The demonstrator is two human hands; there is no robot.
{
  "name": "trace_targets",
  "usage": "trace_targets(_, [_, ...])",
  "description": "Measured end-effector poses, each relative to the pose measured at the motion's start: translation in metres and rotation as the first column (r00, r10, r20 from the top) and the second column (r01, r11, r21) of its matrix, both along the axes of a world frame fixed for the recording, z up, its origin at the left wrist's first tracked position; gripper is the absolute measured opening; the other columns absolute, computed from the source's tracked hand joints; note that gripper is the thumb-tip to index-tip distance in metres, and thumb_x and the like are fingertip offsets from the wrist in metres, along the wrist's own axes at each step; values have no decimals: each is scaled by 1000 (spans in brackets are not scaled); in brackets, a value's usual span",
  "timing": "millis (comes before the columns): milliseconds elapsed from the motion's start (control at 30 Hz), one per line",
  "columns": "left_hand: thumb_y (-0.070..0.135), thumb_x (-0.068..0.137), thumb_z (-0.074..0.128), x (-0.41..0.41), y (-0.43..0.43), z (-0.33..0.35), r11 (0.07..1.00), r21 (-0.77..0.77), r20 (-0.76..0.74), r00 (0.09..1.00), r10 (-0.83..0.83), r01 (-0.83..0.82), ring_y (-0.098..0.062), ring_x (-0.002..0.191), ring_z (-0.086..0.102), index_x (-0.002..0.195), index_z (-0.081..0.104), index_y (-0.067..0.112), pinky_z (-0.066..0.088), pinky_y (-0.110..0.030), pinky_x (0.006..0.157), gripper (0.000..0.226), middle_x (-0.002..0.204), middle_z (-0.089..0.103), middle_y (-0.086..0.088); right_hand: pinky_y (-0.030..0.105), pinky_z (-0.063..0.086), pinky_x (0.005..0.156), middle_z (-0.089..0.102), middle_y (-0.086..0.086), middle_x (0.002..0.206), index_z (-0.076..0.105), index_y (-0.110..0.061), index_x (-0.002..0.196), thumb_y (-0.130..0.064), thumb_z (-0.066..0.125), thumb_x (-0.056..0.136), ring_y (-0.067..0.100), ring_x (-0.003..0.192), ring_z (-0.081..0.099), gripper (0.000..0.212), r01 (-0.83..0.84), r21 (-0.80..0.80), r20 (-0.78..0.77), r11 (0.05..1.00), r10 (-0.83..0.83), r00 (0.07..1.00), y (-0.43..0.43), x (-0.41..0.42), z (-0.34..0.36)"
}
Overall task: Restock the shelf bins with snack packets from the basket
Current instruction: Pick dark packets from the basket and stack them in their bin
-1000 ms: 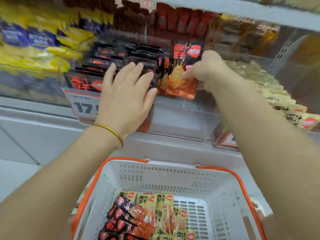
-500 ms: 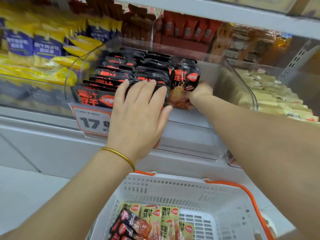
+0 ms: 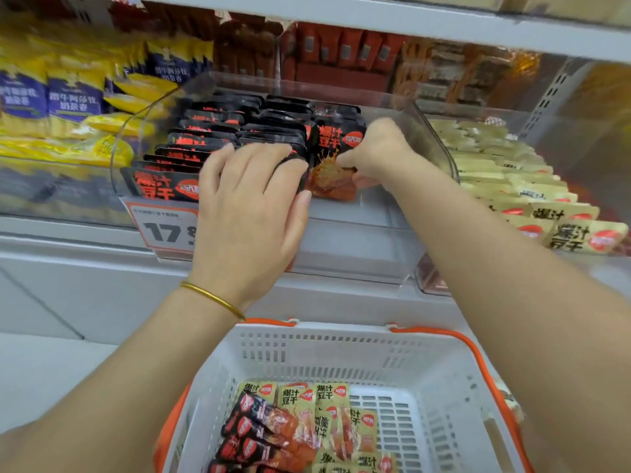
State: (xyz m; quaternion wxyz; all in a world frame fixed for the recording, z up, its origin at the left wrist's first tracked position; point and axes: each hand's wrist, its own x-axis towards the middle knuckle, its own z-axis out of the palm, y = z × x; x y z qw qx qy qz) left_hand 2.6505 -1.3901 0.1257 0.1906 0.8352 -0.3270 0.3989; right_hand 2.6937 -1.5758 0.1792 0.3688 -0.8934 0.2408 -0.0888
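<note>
**Sliding one more packet into the bin's right-hand row**

Since half a second ago the right hand (image 3: 379,151) is sitting lower and deeper in the clear bin (image 3: 440,145), carrying the black packet (image 3: 336,148) down with it. The left hand (image 3: 249,213) is keeping its place on the middle row.

Head view: the right hand's fingers are pinching the black packet near its lower right corner, where the see-through window is showing the snack. The packet is standing upright at the front of the bin's right-hand row, beside the left hand. The left hand's fingers are lying together, nearly straight, over the front packets of the middle row, pressing them back, with the thumb against the bin's front edge.

By its look the packet is light, thin and floppy, with slick film that is likely sliding easily. A pinch at a sealed edge or corner is probably holding better than a squeeze on the soft middle.

The bin is holding rows of the same black packets, nearly full, with a price tag (image 3: 164,227) hanging on its front. The neighbouring bin (image 3: 532,206) to the right is holding yellow packets. Below, the white basket (image 3: 307,349) with orange handles is carrying more black packets (image 3: 259,435) and yellow ones (image 3: 327,404), so, to my judgement, restocking is far from finishing.
</note>
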Motion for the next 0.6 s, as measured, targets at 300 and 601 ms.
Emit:
trace_targets(300, [31,87,36,-76,6,-64,873,386,-518,853,-64,300,-32,98,52,102,64,11,47,-47,81,37,101,62,-9,36,56,57,66,16,74,59,-7,87,-6,61,88,25,61,68,2,-439,127,-302,890,456,837,35,-170,-109])
trace_targets(601, [31,94,43,-76,-11,-109,644,663,-647,725,237,381,-29,111,54,115,60,16,48,-42,90,31,120,57,-10,37,46,90,60,11,119,58,-5,119,-26,51,97,28,108,56,32,-589,311,-599,745,636,487,85,-214,-331])
